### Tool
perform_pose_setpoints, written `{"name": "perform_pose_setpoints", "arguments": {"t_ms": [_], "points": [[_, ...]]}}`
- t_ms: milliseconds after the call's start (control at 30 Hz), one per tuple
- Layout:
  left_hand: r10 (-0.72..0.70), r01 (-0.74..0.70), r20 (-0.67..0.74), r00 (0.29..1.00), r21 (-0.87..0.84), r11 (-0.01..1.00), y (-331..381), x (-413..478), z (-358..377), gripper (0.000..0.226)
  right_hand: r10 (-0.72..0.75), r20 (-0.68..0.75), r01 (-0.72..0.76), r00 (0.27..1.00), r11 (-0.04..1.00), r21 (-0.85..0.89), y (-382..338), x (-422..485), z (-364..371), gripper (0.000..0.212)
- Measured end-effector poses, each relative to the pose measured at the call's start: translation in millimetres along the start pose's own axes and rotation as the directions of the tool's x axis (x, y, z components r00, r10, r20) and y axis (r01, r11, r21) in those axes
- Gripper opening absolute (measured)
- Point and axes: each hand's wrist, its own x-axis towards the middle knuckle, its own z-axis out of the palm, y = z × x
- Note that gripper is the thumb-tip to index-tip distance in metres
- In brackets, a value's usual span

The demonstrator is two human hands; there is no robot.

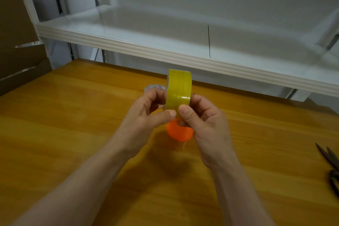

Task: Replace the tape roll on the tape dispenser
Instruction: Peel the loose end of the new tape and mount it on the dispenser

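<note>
Both hands meet above the middle of a wooden surface [73, 134], holding a yellow tape roll [178, 90] upright on its edge, its curved outer face turned toward the camera. The left hand [146, 115] closes on the roll from the left, its fingers curled against the roll's left side and its thumb lying across the lower front of the tape. The right hand [203, 121] closes on it from the right, its thumb pressed on the lower front of the roll right beside the left thumb, the two thumb tips nearly touching. The other fingers of the right hand wrap around the far side and are mostly hidden.

Just below the thumbs, an orange ring-shaped piece [180, 132] shows between the hands, partly covered by the right hand; whether it rests on the surface or is held cannot be told. Behind the left hand, a pale roll [153, 88] lies on the surface, largely hidden by the fingers.

At the right edge of the surface lies a pair of dark scissors [330, 163], well apart from the hands. A white shelf [165, 46] runs across the back, and brown cardboard [16, 33] stands at the far left.
</note>
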Motion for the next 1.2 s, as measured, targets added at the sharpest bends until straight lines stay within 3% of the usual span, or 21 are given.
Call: {"name": "perform_pose_setpoints", "arguments": {"t_ms": [100,233,400,467,733,867,967,1200], "points": [[-0.021,0.016,-0.046,0.999,-0.101,0.995,3.3,3.1,-5.8,0.050,-0.017,0.004,0.017,1.000,0.999,-0.031,2.2,-0.3,0.1,0.022],[-0.098,0.089,-0.080,0.992,-0.113,0.990,9.5,4.5,-4.8,0.038,-0.008,0.028,0.010,1.000,0.997,-0.076,3.8,-0.3,0.3,0.021],[-0.211,0.175,-0.147,0.966,-0.228,0.958,12.0,6.2,-8.8,0.063,0.016,0.108,0.003,0.994,0.986,-0.169,3.9,-1.6,3.4,0.022],[-0.231,0.186,-0.142,0.963,-0.272,0.944,10.6,6.4,-10.3,0.062,0.029,0.135,-0.003,0.990,0.983,-0.185,3.1,-2.4,4.5,0.022],[-0.135,0.101,-0.110,0.985,-0.271,0.957,11.4,6.0,-1.8,0.059,0.002,0.029,0.003,1.000,0.989,-0.145,0.3,-3.2,7.2,0.017],[-0.082,0.068,-0.060,0.995,-0.203,0.977,6.3,2.9,4.5,0.036,-0.010,-0.044,0.006,0.999,0.996,-0.090,1.8,-1.9,8.5,0.020],[-0.042,0.038,-0.024,0.999,-0.149,0.988,4.5,-0.5,10.1,0.032,-0.013,-0.081,0.009,0.997,0.999,-0.053,1.1,-0.8,8.2,0.022],[-0.003,0.005,0.011,1.000,-0.185,0.983,5.6,-1.6,9.7,0.031,-0.040,-0.055,0.036,0.998,0.998,-0.056,-2.8,-0.4,6.4,0.019]]}}
